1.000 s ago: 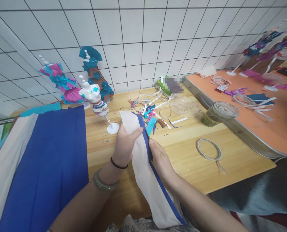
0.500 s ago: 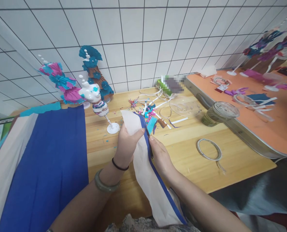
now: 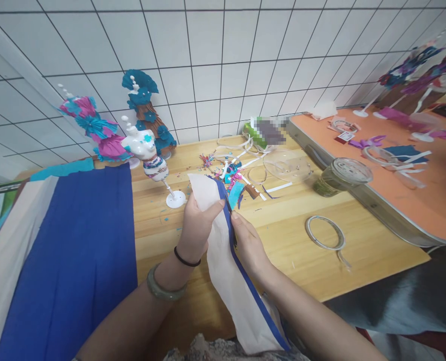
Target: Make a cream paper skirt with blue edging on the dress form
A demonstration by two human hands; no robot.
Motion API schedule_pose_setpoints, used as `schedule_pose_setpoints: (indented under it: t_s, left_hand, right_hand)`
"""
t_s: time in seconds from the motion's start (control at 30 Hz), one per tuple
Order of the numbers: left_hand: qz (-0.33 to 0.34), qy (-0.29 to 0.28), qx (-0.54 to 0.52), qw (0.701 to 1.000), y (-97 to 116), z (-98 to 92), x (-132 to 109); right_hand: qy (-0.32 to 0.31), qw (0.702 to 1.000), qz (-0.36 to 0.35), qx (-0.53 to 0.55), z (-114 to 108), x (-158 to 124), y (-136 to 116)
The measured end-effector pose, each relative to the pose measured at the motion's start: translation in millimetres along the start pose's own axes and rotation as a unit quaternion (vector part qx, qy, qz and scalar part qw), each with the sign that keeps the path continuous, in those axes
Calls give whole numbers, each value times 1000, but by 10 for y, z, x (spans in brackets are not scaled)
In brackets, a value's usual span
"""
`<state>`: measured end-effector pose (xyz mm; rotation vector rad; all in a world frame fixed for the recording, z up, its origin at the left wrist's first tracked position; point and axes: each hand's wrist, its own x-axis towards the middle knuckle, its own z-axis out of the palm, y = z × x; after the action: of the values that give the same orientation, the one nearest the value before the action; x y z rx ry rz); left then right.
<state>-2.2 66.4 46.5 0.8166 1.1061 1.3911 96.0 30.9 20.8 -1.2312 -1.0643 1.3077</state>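
My left hand [image 3: 195,228] pinches a long white paper strip [image 3: 228,271] that has a blue strip [image 3: 245,281] running along its right edge. The strip runs from my lap up over the wooden table [image 3: 283,240]. My right hand [image 3: 248,245] grips the blue edge just right of the left thumb; a dark tool seems to sit in its fingers but I cannot make it out. A black band and a green bangle [image 3: 163,287] ring my left wrist.
A big blue sheet [image 3: 76,250] covers the table's left. A white mannequin figure on a stand [image 3: 148,155] and two paper-dressed figures [image 3: 91,125] stand behind. Paper scraps [image 3: 232,175], a tape ring [image 3: 324,231], a lidded jar [image 3: 341,175] and an orange tray table [image 3: 414,185] lie right.
Both hands have slid slightly along the strip's blue edge, keeping their grip. Nothing else moved.
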Motion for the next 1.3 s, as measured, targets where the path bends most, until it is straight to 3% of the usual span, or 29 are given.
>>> schedule_pose_setpoints:
  t_s: [1.3]
  left_hand:
    - [-3,0,-10,1000,-34,17,-20]
  right_hand:
    - [-3,1000,-19,-13,3,-13,22]
